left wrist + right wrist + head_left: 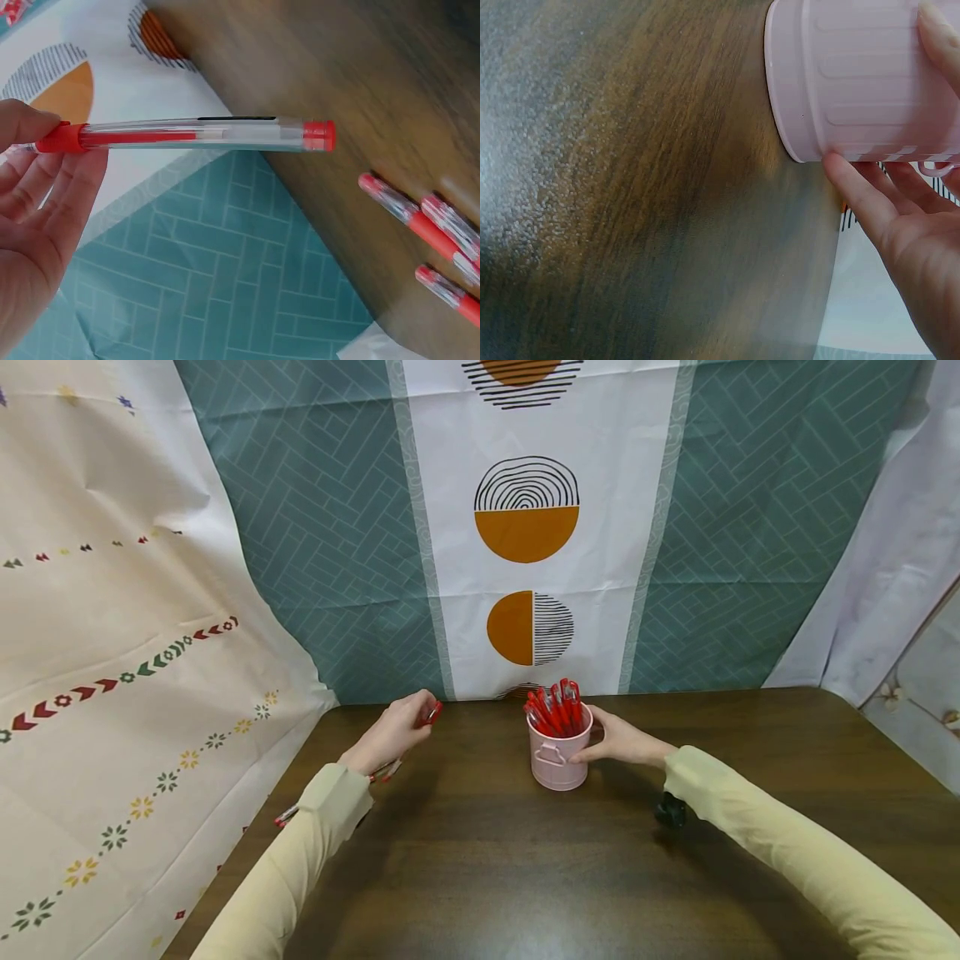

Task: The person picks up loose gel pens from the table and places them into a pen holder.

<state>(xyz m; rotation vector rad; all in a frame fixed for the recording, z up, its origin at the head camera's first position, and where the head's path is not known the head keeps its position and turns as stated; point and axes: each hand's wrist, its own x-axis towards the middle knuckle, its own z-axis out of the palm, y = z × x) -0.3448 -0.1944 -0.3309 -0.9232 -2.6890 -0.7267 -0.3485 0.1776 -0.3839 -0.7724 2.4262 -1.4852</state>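
Between thumb and fingers my left hand (396, 732) pinches a red gel pen (202, 135) with a clear barrel, raised above the table at the left. Several more red pens (420, 221) lie on the table near that hand, partly hidden by the sleeve in the head view. A pink bucket-shaped pen holder (558, 764) stands upright, filled with a bunch of red pens (557, 710). My right hand (618, 739) grips the holder from its right side, thumb at the front and fingers around the back.
The dark wooden table (510, 877) ends at a hanging teal and white cloth (337, 527). A cream patterned cloth (112, 693) drapes along the left edge. Beneath the right wrist shows a dark green object (670, 811), its kind unclear.
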